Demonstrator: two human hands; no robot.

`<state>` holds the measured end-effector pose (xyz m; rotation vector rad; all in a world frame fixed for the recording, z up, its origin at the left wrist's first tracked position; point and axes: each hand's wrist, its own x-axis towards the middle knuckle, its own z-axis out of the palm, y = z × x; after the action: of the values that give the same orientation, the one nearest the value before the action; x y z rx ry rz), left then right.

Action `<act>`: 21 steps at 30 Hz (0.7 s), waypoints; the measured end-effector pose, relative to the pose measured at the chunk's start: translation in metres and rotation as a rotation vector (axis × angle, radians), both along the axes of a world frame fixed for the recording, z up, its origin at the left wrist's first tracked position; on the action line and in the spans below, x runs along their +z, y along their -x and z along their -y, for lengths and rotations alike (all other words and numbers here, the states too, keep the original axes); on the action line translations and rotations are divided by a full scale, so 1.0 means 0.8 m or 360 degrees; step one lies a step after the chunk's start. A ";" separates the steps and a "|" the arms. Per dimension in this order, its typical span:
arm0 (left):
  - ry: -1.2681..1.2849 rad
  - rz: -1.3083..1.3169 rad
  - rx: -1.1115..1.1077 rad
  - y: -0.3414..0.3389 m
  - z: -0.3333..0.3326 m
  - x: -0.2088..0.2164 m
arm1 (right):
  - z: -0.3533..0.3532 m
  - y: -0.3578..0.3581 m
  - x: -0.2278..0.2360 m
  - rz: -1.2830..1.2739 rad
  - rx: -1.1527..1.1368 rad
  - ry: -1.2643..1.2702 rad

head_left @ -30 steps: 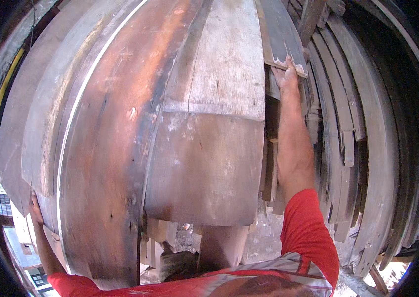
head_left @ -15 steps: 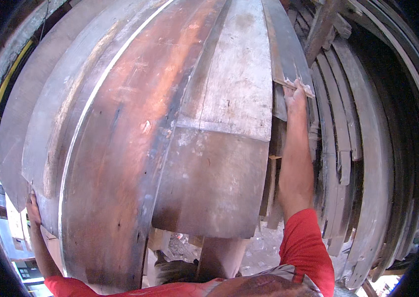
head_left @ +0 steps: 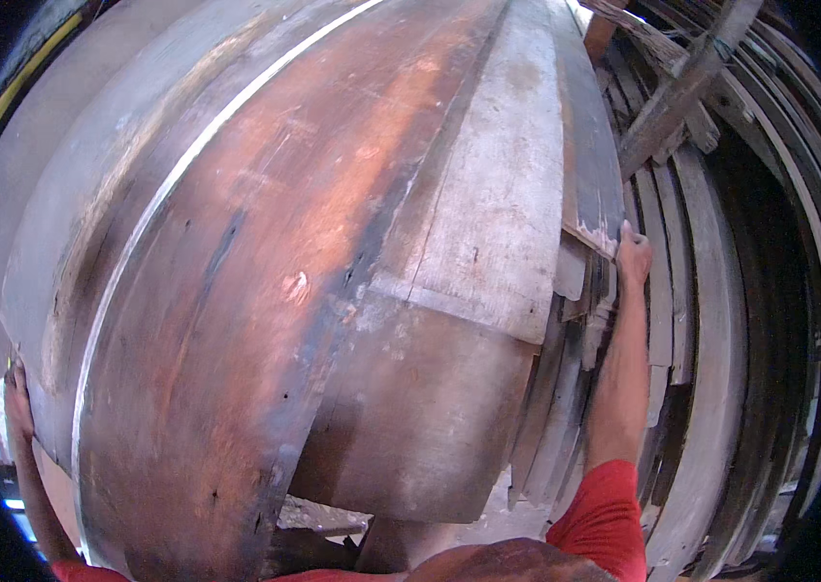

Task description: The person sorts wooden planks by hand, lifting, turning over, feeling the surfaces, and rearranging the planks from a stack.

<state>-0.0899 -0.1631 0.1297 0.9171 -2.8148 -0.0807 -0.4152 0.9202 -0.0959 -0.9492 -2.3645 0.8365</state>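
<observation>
Gripping both edges of a stack of big weathered wooden boards (head_left: 333, 291) held right up close: left hand (head_left: 17, 398) curled round the lower left edge, right hand (head_left: 632, 254) stretched up, arm straight, fingers clamped on the right edge beside leaning planks (head_left: 711, 320).

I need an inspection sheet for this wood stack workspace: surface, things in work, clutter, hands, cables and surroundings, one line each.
Surface: no table or bench seen; a patch of pale ground shows under the boards.
Job's things: large reddish-brown board held upright, worn and scratched; grey boards overlap it on the right.
Clutter: thin grey planks leaning in a dense stack at right; a crossed wooden brace above them.
Hands: left hand grips the far left board edge; right hand grips a grey board's edge, arm stretched up.
Cables: nothing seen.
Surroundings: bright daylight at the lower left; a yellow strip at upper left.
</observation>
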 end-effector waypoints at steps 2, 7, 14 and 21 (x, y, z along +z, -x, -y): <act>0.0009 -0.0041 -0.0047 -0.006 0.005 0.001 | -0.025 0.039 0.001 0.0231 0.0162 -0.0081; -0.0077 -0.0112 -0.0068 0.011 -0.015 -0.014 | -0.121 0.106 -0.070 0.0351 0.0253 0.0157; -0.0010 0.0043 -0.0042 0.045 -0.084 -0.004 | -0.183 0.111 -0.102 0.0441 0.0151 0.0086; 0.0191 0.0003 0.0116 -0.058 0.095 0.011 | -0.088 0.128 -0.070 0.0560 0.0400 0.0571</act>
<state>-0.0433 -0.2389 0.1385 0.9911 -2.7498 0.0976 -0.5172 0.9908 -0.1522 -1.0169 -2.7310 1.3192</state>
